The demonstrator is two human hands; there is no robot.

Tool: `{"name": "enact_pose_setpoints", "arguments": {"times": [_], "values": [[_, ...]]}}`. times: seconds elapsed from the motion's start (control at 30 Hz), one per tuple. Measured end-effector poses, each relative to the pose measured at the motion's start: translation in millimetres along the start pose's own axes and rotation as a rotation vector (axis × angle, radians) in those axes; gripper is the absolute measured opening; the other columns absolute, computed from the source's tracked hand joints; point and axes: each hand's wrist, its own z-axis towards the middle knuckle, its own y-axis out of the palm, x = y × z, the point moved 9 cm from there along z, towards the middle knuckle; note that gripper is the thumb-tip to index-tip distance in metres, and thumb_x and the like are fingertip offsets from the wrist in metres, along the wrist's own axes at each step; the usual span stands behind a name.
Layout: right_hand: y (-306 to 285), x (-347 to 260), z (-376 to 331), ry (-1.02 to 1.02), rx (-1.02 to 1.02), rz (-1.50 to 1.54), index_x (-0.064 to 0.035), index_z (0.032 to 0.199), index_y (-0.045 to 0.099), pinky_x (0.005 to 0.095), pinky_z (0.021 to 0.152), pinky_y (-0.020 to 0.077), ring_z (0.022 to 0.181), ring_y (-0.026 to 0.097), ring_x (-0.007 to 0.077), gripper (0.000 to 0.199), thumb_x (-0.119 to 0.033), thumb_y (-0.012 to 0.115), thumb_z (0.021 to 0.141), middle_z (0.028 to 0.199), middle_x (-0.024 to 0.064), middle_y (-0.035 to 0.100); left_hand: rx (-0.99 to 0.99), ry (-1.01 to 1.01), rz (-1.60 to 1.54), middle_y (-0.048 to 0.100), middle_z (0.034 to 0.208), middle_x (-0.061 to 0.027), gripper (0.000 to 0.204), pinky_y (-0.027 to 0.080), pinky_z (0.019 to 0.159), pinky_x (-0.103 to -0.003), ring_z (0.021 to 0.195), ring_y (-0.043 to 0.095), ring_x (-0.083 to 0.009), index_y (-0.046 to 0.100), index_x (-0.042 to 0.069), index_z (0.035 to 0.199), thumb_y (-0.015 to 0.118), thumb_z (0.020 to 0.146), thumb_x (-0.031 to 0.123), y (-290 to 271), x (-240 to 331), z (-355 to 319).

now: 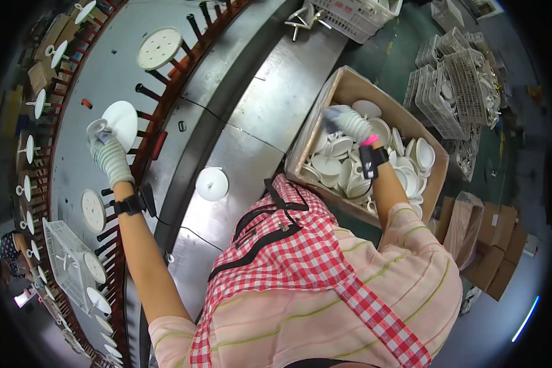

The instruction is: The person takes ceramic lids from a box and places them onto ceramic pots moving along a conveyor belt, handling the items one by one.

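My left hand (111,158), in a striped white glove, is closed on the ring-shaped end of a white round disc (124,121). It holds the disc beside the dark pegs of the brown conveyor rail. My right hand (351,124), gloved too and with a pink band at the wrist, is over the left part of a cardboard box (437,190) full of white discs (374,126). Its fingertips are smeared by motion, so what they hold, if anything, does not show. A single white disc (212,184) lies on the metal table between my arms.
A curved peg rail (193,52) carries more discs, including a perforated one (159,48). A white plastic basket (67,264) stands at the lower left. White crates (454,83) are stacked at the right, near brown cartons (494,233). White stemmed parts (302,23) lie at the table's far end.
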Motion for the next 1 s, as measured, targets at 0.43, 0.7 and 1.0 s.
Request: {"name": "enact_pose_setpoints", "arguments": {"times": [0.43,0.7,1.0], "values": [[-21.5,172.4,16.9,-0.083,0.441,-1.448,-0.0137,0.110,0.058,0.0409,0.082,0.0444,0.097,0.056,0.0266,0.038,-0.015,0.059,0.072,0.100,0.0102,0.059,0.178,0.351,0.466,0.031,0.134,-0.0279,0.062,0.031,0.100,-0.049,0.122,0.034,-0.0423,0.035,0.006,0.133,0.060,0.082,0.031,-40.5,-0.6,-125.7],[-33.4,17.1,-78.7,-0.601,0.718,-0.989,-0.0097,0.103,0.059,0.0456,0.087,0.0391,0.098,0.050,0.0336,0.032,-0.010,0.057,0.071,0.103,0.0131,0.056,-0.208,-0.008,-0.470,0.056,0.112,-0.0103,0.038,0.045,0.086,-0.030,0.095,0.054,-0.0171,0.046,0.001,0.124,0.052,0.090,0.016,-49.0,-31.8,-174.4],[111.3,-178.4,-175.8,-1.320,0.475,-0.537,-0.0047,0.095,0.060,0.0412,0.078,0.0455,0.092,0.055,0.0331,0.023,-0.015,0.058,0.074,0.096,0.0141,0.058,-1.416,-0.452,-1.395,0.056,0.115,-0.0113,0.048,0.048,0.084,-0.027,0.096,0.057,-0.0164,0.043,0.000,0.125,0.055,0.090,0.030,69.5,117.3,-265.6]]}}
